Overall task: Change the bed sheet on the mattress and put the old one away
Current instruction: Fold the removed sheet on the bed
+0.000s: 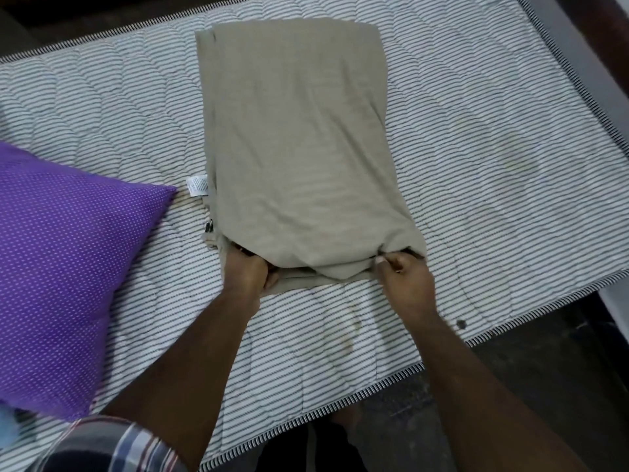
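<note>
Here the left hand (pixel 250 270) and right hand (pixel 403 277) each pinch a near corner of the folded sheet (pixel 296 148), probably to fold it again on the bare mattress (pixel 476 131).

A dark, scuffed floor (pixel 531 379) lies below the bed's near edge (dimly lit); a grey frame rail (pixel 578 59) runs top right
</note>
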